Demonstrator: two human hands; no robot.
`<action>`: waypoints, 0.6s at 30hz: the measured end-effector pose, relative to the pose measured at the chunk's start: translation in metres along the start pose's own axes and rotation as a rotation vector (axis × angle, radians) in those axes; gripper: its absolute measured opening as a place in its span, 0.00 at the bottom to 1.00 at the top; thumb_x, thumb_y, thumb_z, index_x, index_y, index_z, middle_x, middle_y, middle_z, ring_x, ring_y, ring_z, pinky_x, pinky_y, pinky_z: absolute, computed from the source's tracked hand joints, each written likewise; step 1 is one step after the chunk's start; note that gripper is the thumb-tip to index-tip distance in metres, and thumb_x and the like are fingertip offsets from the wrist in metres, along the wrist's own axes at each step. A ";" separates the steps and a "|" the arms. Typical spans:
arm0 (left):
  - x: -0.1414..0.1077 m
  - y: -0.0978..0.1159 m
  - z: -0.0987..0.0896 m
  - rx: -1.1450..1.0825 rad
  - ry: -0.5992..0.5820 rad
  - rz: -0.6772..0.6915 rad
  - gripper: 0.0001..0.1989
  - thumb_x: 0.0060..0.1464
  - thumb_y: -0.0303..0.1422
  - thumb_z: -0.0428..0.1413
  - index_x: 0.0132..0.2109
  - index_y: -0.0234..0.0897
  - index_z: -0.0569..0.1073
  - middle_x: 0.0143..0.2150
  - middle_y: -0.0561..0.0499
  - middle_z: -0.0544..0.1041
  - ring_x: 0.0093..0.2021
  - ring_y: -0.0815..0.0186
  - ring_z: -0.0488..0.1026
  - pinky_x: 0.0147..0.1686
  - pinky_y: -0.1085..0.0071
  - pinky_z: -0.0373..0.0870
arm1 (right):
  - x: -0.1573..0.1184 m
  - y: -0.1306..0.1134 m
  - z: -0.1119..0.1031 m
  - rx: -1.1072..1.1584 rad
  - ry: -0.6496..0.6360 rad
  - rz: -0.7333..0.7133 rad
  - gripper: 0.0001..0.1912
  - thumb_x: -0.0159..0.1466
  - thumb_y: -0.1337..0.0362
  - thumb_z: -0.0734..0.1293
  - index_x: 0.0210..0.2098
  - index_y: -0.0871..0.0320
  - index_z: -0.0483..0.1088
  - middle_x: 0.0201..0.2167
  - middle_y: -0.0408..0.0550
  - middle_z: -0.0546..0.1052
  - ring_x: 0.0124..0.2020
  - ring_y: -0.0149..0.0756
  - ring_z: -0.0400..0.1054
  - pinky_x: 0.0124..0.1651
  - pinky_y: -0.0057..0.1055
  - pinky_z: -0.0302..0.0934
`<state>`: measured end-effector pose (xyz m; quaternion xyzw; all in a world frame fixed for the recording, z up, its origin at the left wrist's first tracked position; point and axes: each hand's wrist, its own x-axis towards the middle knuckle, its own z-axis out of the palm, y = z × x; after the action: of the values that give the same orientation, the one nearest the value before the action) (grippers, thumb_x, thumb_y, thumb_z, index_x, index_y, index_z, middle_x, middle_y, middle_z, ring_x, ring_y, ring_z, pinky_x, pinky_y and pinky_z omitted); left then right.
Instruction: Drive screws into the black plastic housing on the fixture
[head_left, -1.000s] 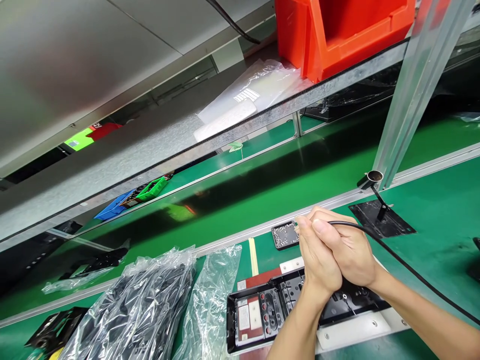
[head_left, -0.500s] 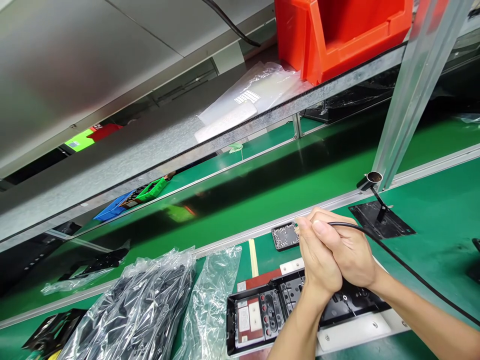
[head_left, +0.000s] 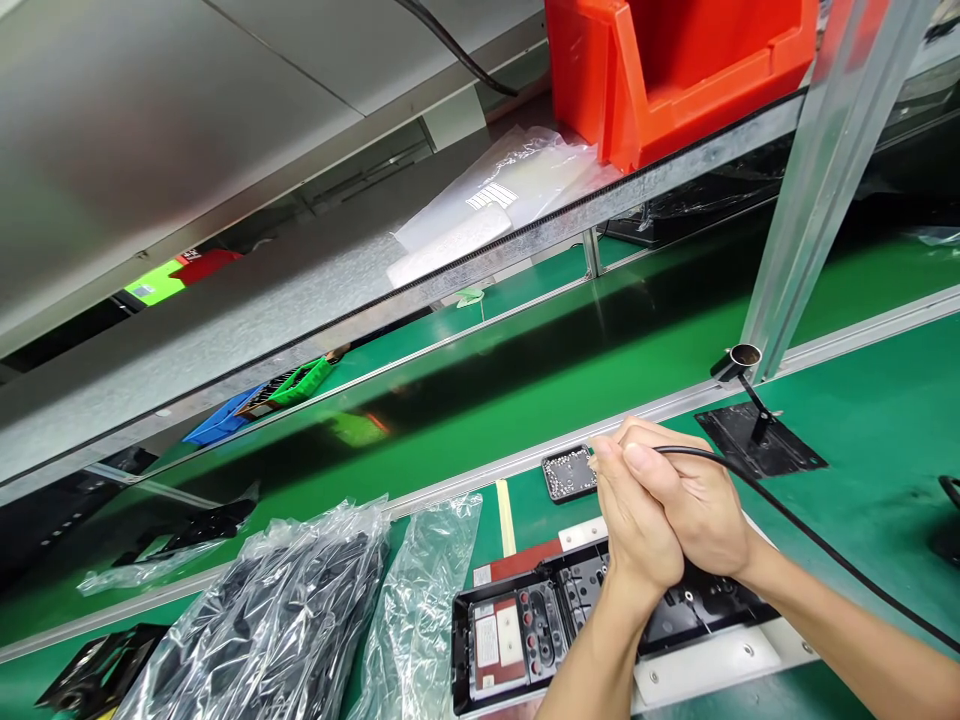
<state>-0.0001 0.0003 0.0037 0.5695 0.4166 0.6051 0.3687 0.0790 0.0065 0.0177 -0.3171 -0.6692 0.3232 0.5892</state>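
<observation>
Green matting is covering the workbench [head_left: 862,420], and a galvanised shelf [head_left: 450,270] is carrying an orange bin [head_left: 675,60] overhead. Clear bags of black parts [head_left: 277,610] are lying at the left. A black housing [head_left: 540,625] is sitting on a white fixture plate [head_left: 705,665] right below the hands. The left hand [head_left: 637,535] and right hand [head_left: 694,510] are pressing together, both closing around a tool hidden between them; its black cable [head_left: 810,535] is trailing off rightward. A small tray of screws [head_left: 568,472] is lying just beyond.
</observation>
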 end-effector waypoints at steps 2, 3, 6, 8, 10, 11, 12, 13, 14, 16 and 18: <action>-0.001 -0.002 -0.002 0.008 -0.024 0.017 0.31 0.69 0.58 0.33 0.38 0.39 0.66 0.38 0.41 0.75 0.38 0.60 0.72 0.46 0.58 0.71 | 0.000 0.000 0.000 -0.006 0.000 0.000 0.23 0.76 0.57 0.58 0.27 0.56 0.72 0.29 0.45 0.73 0.33 0.34 0.68 0.39 0.33 0.61; -0.002 -0.003 -0.002 0.015 -0.016 0.016 0.31 0.69 0.59 0.34 0.39 0.38 0.67 0.39 0.41 0.75 0.38 0.60 0.72 0.46 0.58 0.71 | 0.000 0.000 0.000 -0.009 -0.001 0.001 0.23 0.76 0.58 0.58 0.27 0.56 0.72 0.29 0.45 0.74 0.33 0.34 0.68 0.40 0.33 0.61; -0.002 -0.004 -0.003 0.020 -0.003 0.021 0.33 0.67 0.60 0.35 0.41 0.37 0.70 0.39 0.40 0.76 0.38 0.60 0.73 0.46 0.60 0.72 | 0.000 0.000 -0.001 -0.011 -0.005 0.000 0.22 0.76 0.58 0.58 0.28 0.57 0.73 0.30 0.45 0.74 0.34 0.34 0.68 0.40 0.34 0.61; -0.002 -0.003 -0.003 0.021 -0.001 0.030 0.34 0.67 0.60 0.35 0.39 0.37 0.71 0.38 0.41 0.76 0.37 0.60 0.73 0.45 0.61 0.73 | 0.000 0.001 -0.001 -0.009 -0.006 -0.004 0.22 0.76 0.58 0.58 0.29 0.57 0.73 0.30 0.45 0.74 0.34 0.34 0.68 0.40 0.34 0.61; -0.001 -0.002 -0.002 0.031 -0.010 0.042 0.33 0.68 0.59 0.34 0.37 0.37 0.70 0.36 0.42 0.75 0.35 0.61 0.72 0.43 0.62 0.73 | -0.001 0.001 -0.002 -0.010 -0.005 -0.007 0.22 0.76 0.58 0.58 0.29 0.57 0.73 0.30 0.45 0.74 0.34 0.34 0.68 0.39 0.34 0.61; -0.001 -0.001 -0.002 0.035 -0.013 0.047 0.33 0.69 0.58 0.33 0.36 0.38 0.69 0.35 0.42 0.75 0.35 0.62 0.71 0.42 0.62 0.73 | -0.001 0.001 -0.001 -0.011 -0.005 -0.006 0.22 0.76 0.58 0.58 0.29 0.57 0.73 0.30 0.45 0.74 0.34 0.34 0.68 0.40 0.34 0.61; -0.001 -0.001 -0.002 0.034 -0.016 0.051 0.32 0.70 0.57 0.33 0.36 0.38 0.69 0.35 0.42 0.74 0.34 0.62 0.71 0.42 0.62 0.73 | -0.001 0.001 -0.001 -0.011 -0.003 -0.006 0.22 0.76 0.59 0.58 0.29 0.57 0.73 0.30 0.45 0.74 0.34 0.34 0.68 0.39 0.34 0.61; -0.001 -0.001 -0.002 0.029 -0.021 0.051 0.32 0.70 0.56 0.33 0.36 0.38 0.69 0.35 0.42 0.74 0.35 0.62 0.71 0.42 0.62 0.72 | -0.001 0.001 -0.001 -0.009 -0.002 -0.008 0.22 0.76 0.59 0.58 0.28 0.57 0.72 0.30 0.44 0.73 0.34 0.33 0.67 0.39 0.34 0.61; -0.001 0.000 -0.002 0.023 -0.025 0.048 0.32 0.70 0.56 0.33 0.35 0.38 0.69 0.35 0.42 0.74 0.35 0.62 0.71 0.43 0.62 0.72 | -0.001 0.001 0.000 -0.007 0.000 -0.011 0.22 0.76 0.59 0.58 0.28 0.57 0.71 0.29 0.44 0.73 0.33 0.33 0.67 0.39 0.33 0.61; -0.001 0.001 -0.002 0.017 -0.017 0.040 0.33 0.69 0.57 0.34 0.36 0.38 0.70 0.35 0.43 0.75 0.35 0.62 0.72 0.44 0.63 0.72 | -0.001 0.002 0.001 -0.003 0.005 -0.021 0.22 0.76 0.59 0.58 0.27 0.56 0.70 0.28 0.43 0.72 0.33 0.32 0.66 0.38 0.32 0.60; -0.001 0.002 -0.002 0.013 -0.018 0.040 0.35 0.68 0.59 0.35 0.38 0.37 0.74 0.37 0.42 0.77 0.37 0.61 0.73 0.46 0.63 0.73 | -0.001 0.002 0.001 0.001 0.014 -0.036 0.22 0.76 0.60 0.58 0.26 0.56 0.70 0.28 0.42 0.72 0.32 0.31 0.66 0.37 0.31 0.60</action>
<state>-0.0020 -0.0020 0.0053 0.5856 0.4057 0.6046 0.3563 0.0782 0.0068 0.0153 -0.3069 -0.6705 0.3105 0.5998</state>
